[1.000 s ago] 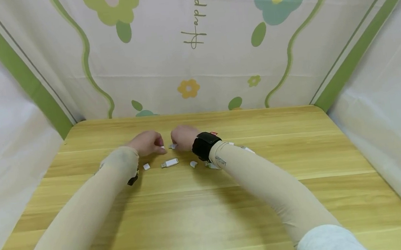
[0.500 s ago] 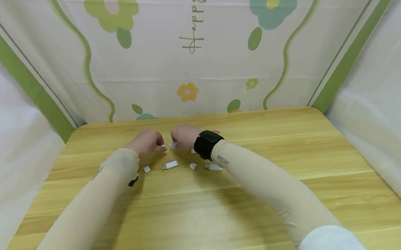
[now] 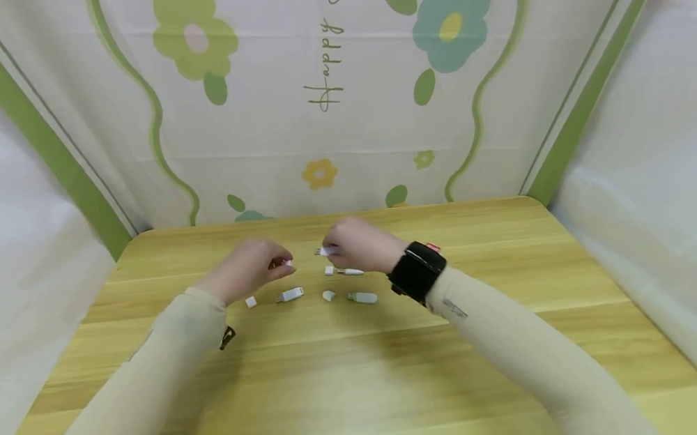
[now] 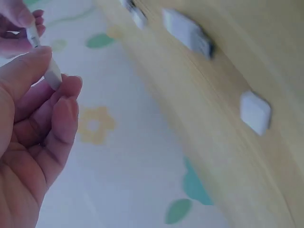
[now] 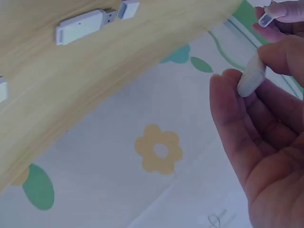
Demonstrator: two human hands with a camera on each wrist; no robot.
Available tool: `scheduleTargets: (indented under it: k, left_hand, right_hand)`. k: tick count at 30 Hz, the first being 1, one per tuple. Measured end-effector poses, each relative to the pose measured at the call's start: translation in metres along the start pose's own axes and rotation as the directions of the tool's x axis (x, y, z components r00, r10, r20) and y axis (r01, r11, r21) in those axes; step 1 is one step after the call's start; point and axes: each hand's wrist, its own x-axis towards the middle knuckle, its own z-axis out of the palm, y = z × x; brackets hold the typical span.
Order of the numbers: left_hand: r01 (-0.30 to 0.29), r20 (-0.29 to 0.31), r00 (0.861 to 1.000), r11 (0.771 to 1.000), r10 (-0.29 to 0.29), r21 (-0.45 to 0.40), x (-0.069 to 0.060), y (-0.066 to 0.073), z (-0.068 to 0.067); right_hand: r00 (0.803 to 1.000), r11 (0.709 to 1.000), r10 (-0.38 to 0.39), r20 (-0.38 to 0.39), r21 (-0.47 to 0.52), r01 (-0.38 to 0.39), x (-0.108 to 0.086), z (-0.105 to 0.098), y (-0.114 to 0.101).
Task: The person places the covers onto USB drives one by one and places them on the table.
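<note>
We look down on a pale wooden table (image 3: 339, 386) with a striped grain, enclosed by white fabric (image 3: 240, 144) printed with flowers, leaves and the sideways word "Happy". On the table, each near its own loose cap, lie a left-hand stick (image 3: 290, 294) beside a square cap (image 3: 251, 302), a front stick (image 3: 364, 298) beside a rounded cap (image 3: 328, 296), and a rear stick (image 3: 352, 272) just beside a rear cap (image 3: 329, 270).

Above the table's far part, a person's left hand (image 3: 251, 267) pinches a small white cap (image 4: 52, 76) between thumb and fingers, the other fingers loosely bent. The right hand (image 3: 362, 245) pinches a white USB stick (image 3: 329, 251), its metal plug pointing towards the left hand. We see a gap between cap and plug.
</note>
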Motion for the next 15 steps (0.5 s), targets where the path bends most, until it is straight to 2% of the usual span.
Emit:
scheduleTargets:
  k: [4, 7, 11, 15]
  left_hand:
    - [-0.061, -0.025, 0.998, 0.998, 0.061, 0.018, -0.015, 0.028, 0.001]
    - [-0.127, -0.062, 0.990, 0.992, 0.128, 0.025, -0.027, 0.049, 0.003]
    - [-0.240, -0.135, 0.958, 0.966, 0.252, 0.095, -0.045, 0.078, 0.012]
    - [-0.327, -0.206, 0.914, 0.934, 0.351, 0.140, -0.062, 0.103, 0.025]
  right_hand:
    - [0.997, 0.999, -0.038, -0.065, -0.003, 0.038, -0.042, -0.002, -0.005]
    - [0.989, 0.997, -0.076, -0.126, -0.008, 0.075, -0.072, -0.003, -0.010]
    - [0.973, 0.992, -0.126, -0.194, -0.022, 0.124, -0.108, -0.005, -0.018]
    - [0.950, 0.983, -0.183, -0.254, -0.023, 0.183, -0.139, -0.006, -0.028]
